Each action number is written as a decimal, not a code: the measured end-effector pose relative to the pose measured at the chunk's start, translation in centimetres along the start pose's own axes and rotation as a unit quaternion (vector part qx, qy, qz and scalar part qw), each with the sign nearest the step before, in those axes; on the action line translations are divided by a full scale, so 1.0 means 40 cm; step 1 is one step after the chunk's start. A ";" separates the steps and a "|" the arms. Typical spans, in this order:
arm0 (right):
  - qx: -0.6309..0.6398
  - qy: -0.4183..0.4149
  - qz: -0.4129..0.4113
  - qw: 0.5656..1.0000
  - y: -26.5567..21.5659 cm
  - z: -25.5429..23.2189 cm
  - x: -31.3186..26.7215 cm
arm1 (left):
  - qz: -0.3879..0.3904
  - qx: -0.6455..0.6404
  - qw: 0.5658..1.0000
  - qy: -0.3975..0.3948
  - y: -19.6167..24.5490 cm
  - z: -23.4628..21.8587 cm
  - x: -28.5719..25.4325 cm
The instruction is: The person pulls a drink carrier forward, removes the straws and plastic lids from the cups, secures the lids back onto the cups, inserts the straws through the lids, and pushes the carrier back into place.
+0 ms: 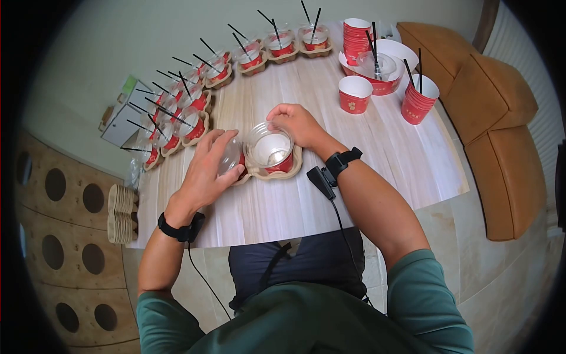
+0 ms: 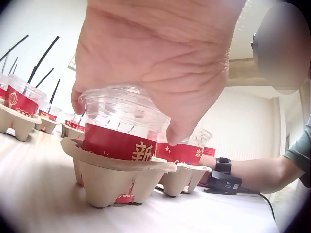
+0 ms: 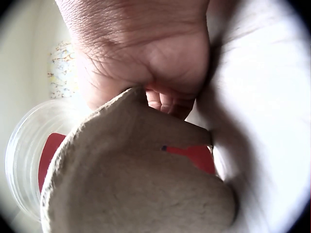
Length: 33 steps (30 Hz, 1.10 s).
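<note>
My left hand (image 1: 207,164) arches over a red cup (image 2: 114,141) with a clear plastic lid (image 2: 124,107) on top. Its fingers and thumb come down around the lid's sides, and the palm covers part of it. The cup sits upright in one pocket of a brown pulp cup carrier (image 1: 288,172). In the other pocket stands a second red cup (image 1: 284,165), with a clear lid (image 1: 268,128) over it. My right hand (image 1: 299,125) is at that cup's far right side, fingers curled behind the carrier's edge. The carrier hides most of these fingers in the right wrist view.
Filled carriers with lidded red cups (image 1: 250,61) and black straws line the table's left and back edges. At the right stand a cup stack (image 1: 355,44), a large bowl (image 1: 407,52), a single cup (image 1: 355,97) and cups with straws (image 1: 417,106). Stacked carriers (image 1: 121,213) stand left.
</note>
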State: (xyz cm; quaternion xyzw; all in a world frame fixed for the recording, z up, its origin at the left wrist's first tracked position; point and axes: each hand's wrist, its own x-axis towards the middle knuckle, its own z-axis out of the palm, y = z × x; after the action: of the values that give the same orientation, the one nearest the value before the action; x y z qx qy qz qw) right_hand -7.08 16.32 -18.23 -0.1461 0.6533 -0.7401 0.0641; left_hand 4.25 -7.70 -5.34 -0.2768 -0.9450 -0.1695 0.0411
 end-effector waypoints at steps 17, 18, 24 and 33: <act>-0.032 0.004 0.001 0.999 -0.017 0.000 -0.011 | 0.008 0.058 0.997 0.042 -0.010 0.034 -0.021; -0.044 -0.002 -0.004 0.999 -0.018 0.000 -0.012 | 0.009 0.051 0.998 0.046 -0.011 0.034 -0.021; -0.037 -0.016 -0.001 0.999 -0.025 0.001 -0.015 | 0.005 0.006 0.998 0.060 -0.028 0.031 -0.026; -0.024 -0.021 0.003 1.000 -0.024 -0.001 -0.013 | -0.023 -0.090 0.993 0.067 -0.032 0.007 -0.024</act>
State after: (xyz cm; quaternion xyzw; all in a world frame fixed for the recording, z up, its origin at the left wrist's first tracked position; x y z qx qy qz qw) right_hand -6.50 16.64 -17.38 -0.1606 0.6696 -0.7211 0.0767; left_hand 4.35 -9.10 -6.15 -0.2461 -0.9270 -0.2730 0.0751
